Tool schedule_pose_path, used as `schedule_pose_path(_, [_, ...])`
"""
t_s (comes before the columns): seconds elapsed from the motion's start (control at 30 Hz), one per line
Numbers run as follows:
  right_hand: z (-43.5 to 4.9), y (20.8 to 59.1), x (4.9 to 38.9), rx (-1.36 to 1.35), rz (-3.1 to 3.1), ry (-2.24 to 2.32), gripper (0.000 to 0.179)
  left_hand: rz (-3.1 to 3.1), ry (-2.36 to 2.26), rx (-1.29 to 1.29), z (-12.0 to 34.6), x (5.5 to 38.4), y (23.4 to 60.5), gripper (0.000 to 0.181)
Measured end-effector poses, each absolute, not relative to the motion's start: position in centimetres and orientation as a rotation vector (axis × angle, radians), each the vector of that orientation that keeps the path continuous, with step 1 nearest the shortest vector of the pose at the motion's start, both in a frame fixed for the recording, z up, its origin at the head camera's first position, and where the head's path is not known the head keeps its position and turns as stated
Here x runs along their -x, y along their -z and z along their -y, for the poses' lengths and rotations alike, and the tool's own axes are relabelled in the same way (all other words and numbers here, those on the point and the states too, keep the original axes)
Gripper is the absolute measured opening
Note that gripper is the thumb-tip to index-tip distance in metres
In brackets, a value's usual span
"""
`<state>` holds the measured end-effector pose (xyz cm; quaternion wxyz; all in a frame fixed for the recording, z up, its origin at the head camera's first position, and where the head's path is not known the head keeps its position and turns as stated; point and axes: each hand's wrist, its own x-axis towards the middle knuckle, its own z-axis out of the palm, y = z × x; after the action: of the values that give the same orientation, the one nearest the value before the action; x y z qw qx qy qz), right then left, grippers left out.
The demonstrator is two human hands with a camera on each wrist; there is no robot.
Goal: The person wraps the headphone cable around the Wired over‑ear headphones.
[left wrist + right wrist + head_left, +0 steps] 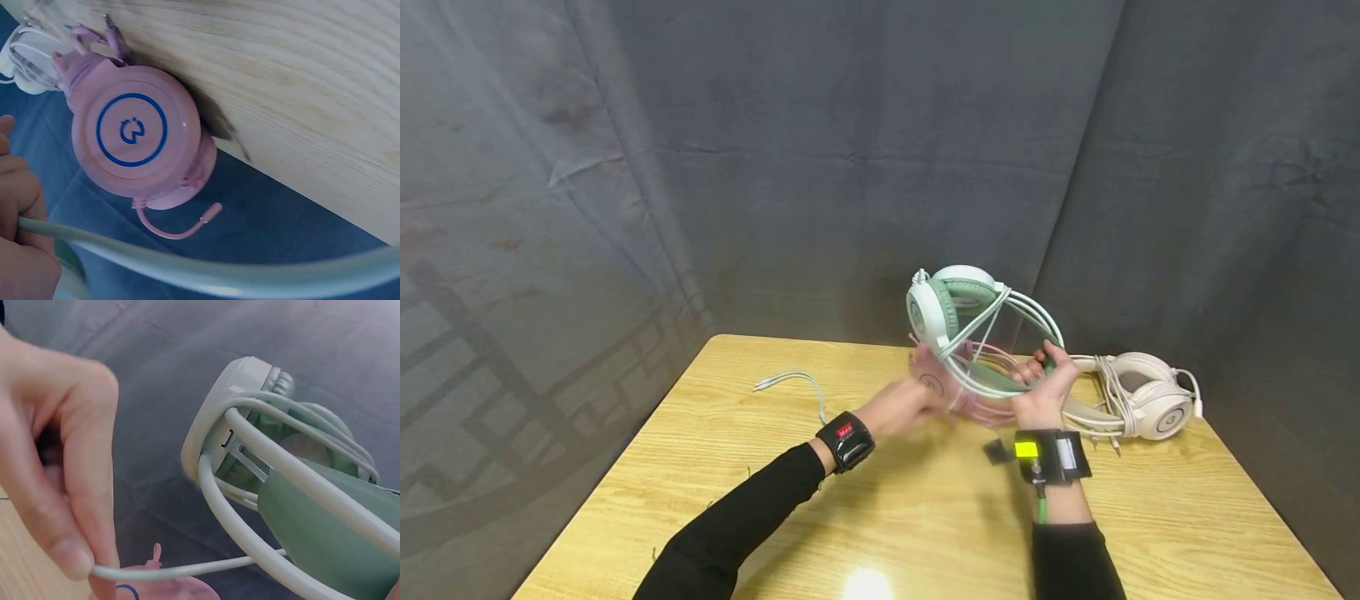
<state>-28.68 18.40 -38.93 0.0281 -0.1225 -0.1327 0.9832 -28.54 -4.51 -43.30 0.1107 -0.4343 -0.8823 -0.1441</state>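
My right hand grips the headband of a white and green headset, holding it up above the table. Loops of its pale cable wrap around the earcups and headband. My left hand, blurred in the head view, pinches a strand of that cable between thumb and fingers. From this hand the cable's plug end trails to the left over the table. Behind the hands, a pink headset with a blue ring on its earcup is partly hidden in the head view.
A cream headset with its cable wound around it lies at the right of the wooden table. Grey cloth hangs behind the table and along its sides. A dark strap end sticks out from the right wristband.
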Motion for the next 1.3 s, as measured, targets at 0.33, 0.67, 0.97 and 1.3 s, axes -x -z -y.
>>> schedule_pose_path(0.33, [-17.9, 38.6, 28.3, 0.364, 0.533, -2.881, 0.026, 2.503, 0.436, 1.379, 3.7, 27.7, 42.3, 0.01])
schedule_pose_path(0.67, [-17.8, 39.0, 28.6, 0.362, 0.689, -2.729, 0.025, 2.559, 0.389, 1.235, 5.5, 27.8, 42.0, 0.011])
schedule_pose_path(0.97, [-17.5, 39.3, 28.7, 0.322, 0.83, -2.608, 0.04, 2.572, 0.367, 1.171, 6.5, 28.3, 41.4, 0.009])
schedule_pose_path(1.3, [-17.6, 39.5, 28.5, 0.37, 0.982, -2.401, 0.034, 2.59, 0.352, 1.111, 6.3, 28.5, 40.7, 0.01])
